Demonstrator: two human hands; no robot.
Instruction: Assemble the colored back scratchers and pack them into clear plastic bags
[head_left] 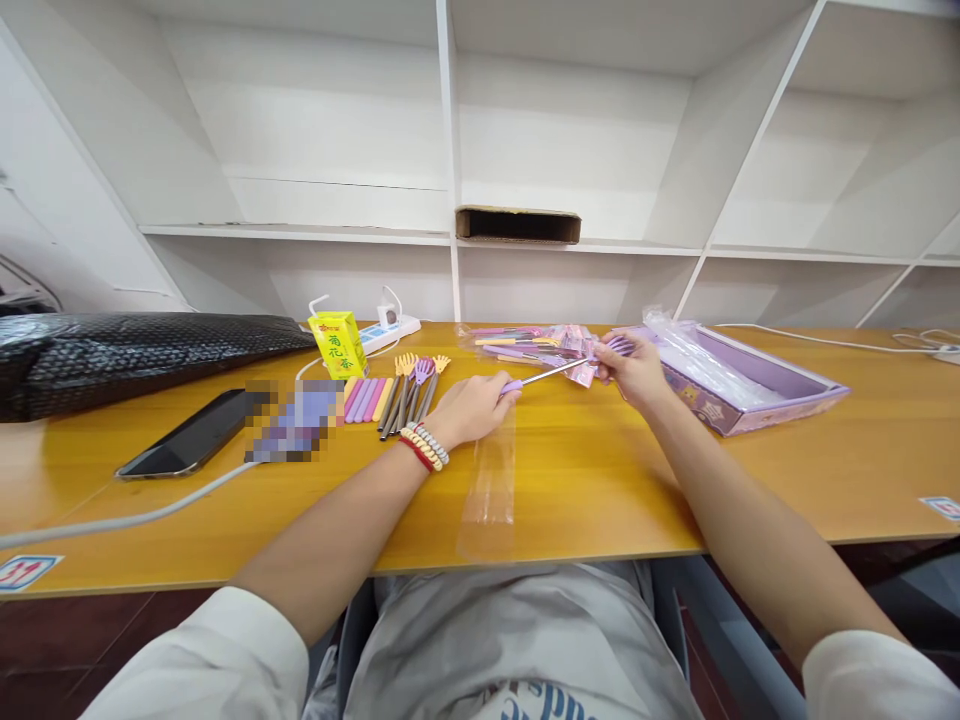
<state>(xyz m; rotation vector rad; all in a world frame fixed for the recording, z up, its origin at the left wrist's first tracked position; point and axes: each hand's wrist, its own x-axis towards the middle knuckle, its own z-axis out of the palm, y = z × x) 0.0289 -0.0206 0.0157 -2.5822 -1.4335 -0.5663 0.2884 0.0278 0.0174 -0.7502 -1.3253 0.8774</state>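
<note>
Clear sleeve (489,490) lies near fork (559,372) in left hand (472,408), right hand (636,368) (phone (191,435) leftward).

Head-worn camera, looking forward and down, close over the wooden table (600,480), white shelves (337,232) straight ahead

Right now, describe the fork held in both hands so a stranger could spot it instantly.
On the yellow wooden table, look midway between the purple box and the forks lying flat. The fork has a purple handle and metal stem; it alone is lifted, left hand on its handle, right hand at its prongs.
</note>
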